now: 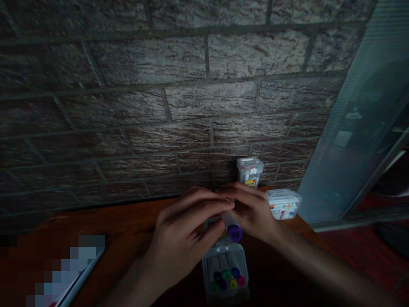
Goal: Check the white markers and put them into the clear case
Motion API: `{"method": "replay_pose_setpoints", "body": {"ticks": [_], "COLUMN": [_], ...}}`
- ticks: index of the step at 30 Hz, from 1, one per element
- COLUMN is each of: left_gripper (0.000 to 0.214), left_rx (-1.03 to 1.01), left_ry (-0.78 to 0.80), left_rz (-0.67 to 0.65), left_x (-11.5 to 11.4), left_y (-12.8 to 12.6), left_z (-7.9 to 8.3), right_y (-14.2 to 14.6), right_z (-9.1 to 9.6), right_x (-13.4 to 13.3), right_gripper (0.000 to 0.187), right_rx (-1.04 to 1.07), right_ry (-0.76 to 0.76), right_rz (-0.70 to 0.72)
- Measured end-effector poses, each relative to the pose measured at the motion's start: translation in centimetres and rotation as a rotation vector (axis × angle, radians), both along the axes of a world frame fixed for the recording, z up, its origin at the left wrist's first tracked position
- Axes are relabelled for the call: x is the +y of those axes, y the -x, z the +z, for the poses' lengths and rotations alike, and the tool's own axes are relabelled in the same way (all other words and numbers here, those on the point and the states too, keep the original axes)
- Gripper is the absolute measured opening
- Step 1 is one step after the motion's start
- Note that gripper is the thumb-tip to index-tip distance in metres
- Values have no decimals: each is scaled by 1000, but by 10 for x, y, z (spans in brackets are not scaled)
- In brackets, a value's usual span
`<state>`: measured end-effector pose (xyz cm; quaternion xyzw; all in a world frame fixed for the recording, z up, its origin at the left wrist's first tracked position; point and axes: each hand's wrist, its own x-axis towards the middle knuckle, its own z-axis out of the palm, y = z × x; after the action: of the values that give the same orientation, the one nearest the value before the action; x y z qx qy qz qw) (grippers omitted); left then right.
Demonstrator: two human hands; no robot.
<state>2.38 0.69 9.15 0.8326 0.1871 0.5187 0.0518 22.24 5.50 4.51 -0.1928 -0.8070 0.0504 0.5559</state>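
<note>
Between my two hands is a marker [230,225] with a white barrel and a purple end that faces me. My left hand [188,230] pinches it from the left, thumb below and fingers above. The fingers of my right hand [252,209] close around its far part, which they hide. Below my hands lies an open clear plastic case [204,268] holding several markers, their green, purple, blue, yellow and pink ends toward me. Part of the case's far side is covered by my left hand.
A clear lidded box of markers [250,172] stands by the brick wall [191,102]. Right of it, a second clear box [283,204] sits near the edge of the wooden table [128,226]. At left lies a flat, partly blurred item [76,273]. A glass panel [345,128] rises at right.
</note>
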Motion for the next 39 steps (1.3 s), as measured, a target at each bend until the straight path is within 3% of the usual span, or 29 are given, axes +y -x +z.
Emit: {"method": "replay_pose_setpoints", "body": {"ticks": [20, 25, 28, 31, 35, 39], "left_gripper": [32, 25, 28, 32, 31, 27], "left_rx": [-7, -167, -314, -404, -403, -299], "left_ry": [0, 174, 336, 390, 411, 426], "left_rz": [57, 215, 193, 157, 152, 137], "left_x": [0, 6, 14, 23, 35, 44], "left_y": [3, 9, 14, 19, 23, 22], "left_z": [1, 0, 4, 9, 7, -5], "right_y": [-1, -4, -9, -16, -26, -32], "right_z": [-2, 1, 6, 14, 27, 37], "right_x": [1, 2, 2, 3, 5, 4], "right_gripper": [17, 14, 17, 17, 17, 19], "right_rx": [-13, -58, -74, -55, 36, 134], "right_ry": [-19, 28, 83, 114, 156, 263], "right_rz": [24, -28, -58, -79, -68, -42]}}
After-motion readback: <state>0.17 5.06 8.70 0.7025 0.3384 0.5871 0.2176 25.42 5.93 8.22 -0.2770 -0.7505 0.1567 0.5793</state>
